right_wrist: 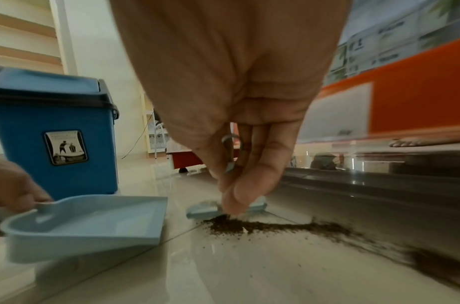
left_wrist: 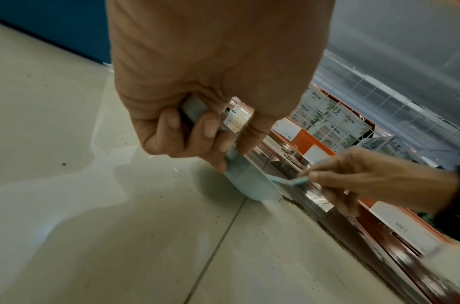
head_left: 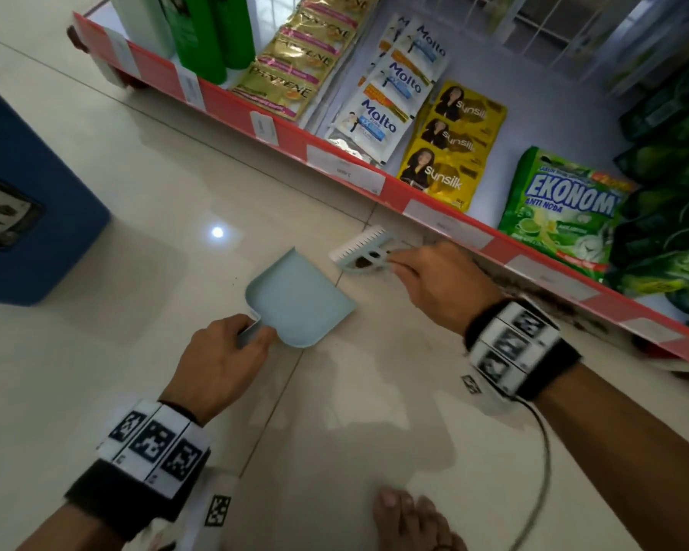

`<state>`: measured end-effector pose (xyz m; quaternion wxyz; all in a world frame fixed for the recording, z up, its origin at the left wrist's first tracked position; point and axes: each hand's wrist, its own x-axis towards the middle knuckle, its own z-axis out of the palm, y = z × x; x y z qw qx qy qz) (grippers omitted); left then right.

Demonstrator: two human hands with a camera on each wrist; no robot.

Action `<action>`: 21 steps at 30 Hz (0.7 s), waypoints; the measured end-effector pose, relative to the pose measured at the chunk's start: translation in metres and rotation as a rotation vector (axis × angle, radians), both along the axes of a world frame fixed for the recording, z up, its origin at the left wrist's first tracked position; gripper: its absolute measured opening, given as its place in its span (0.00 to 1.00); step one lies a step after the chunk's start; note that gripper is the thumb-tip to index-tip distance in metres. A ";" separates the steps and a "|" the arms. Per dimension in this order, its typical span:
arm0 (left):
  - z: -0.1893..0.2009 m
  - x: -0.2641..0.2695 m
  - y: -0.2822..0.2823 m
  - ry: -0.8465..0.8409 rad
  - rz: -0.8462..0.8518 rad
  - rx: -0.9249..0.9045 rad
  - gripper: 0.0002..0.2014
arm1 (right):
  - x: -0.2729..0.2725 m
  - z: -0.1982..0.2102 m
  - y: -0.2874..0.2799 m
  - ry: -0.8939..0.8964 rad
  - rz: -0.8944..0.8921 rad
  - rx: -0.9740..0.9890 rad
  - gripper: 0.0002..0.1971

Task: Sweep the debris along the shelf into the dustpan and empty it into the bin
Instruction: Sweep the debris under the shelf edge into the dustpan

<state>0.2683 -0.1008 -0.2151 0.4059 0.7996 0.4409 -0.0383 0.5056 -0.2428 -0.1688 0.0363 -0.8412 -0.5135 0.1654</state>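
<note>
Your left hand (head_left: 219, 359) grips the dustpan (head_left: 299, 302) handle, pan resting on the floor beside the shelf (head_left: 446, 216). Your right hand (head_left: 438, 280) pinches the brush (head_left: 364, 252) just past the pan's mouth. Debris (right_wrist: 275, 226) lines the shelf's base; the bin (right_wrist: 54, 139) stands farther from the shelf.

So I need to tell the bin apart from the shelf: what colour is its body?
Blue, with a darker lid; the bin shows best in the right wrist view.
</note>
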 end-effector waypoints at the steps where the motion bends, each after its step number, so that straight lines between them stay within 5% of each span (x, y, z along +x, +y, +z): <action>1: -0.001 -0.002 0.001 0.003 0.003 -0.004 0.22 | 0.000 0.002 -0.013 0.022 -0.013 -0.003 0.14; 5: -0.005 -0.005 -0.002 0.004 0.006 -0.033 0.21 | -0.005 0.015 -0.032 0.058 -0.034 0.143 0.12; 10: -0.006 -0.001 -0.009 0.013 -0.035 -0.036 0.22 | -0.007 0.011 0.024 0.045 -0.012 0.308 0.13; 14: -0.005 0.002 -0.008 -0.007 -0.048 -0.022 0.23 | -0.011 -0.007 0.044 -0.039 -0.003 0.152 0.15; 21: -0.004 -0.005 -0.002 -0.040 0.011 -0.054 0.23 | -0.008 0.009 -0.029 0.063 -0.093 0.055 0.16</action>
